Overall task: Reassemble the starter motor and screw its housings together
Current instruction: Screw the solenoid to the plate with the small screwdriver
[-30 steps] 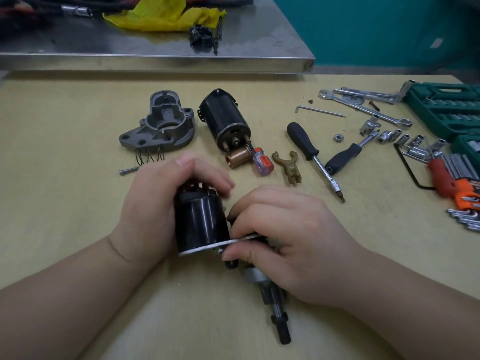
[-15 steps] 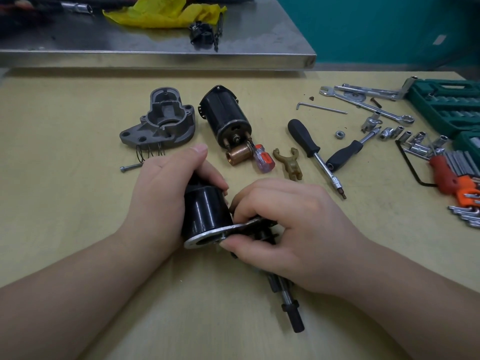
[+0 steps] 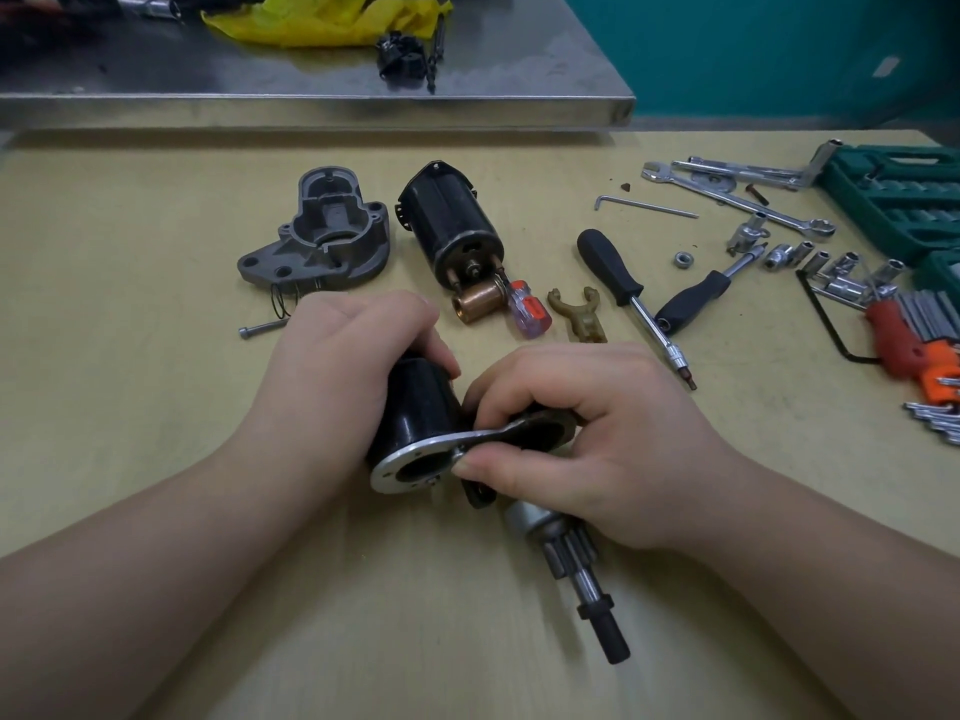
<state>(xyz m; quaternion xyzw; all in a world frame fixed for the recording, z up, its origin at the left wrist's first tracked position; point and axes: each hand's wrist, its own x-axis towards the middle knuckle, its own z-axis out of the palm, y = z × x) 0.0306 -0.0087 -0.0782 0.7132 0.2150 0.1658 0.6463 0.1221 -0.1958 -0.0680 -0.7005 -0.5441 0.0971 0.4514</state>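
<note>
Head camera: the left hand (image 3: 332, 387) wraps around a black cylindrical housing (image 3: 415, 413), while the right hand (image 3: 587, 433) pinches the metal mounting plate (image 3: 447, 449) at its open end, low over the wooden table (image 3: 130, 252). A pinion shaft (image 3: 587, 579) projects below. Beyond lie the grey end housing (image 3: 317, 236) and motor body (image 3: 452, 226).

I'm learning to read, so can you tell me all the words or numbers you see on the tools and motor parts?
None can be read.
The green socket case shows no legible print.
The small screwdriver has an orange patch but no readable letters.
The black motor housing in the hands shows no label.
</note>
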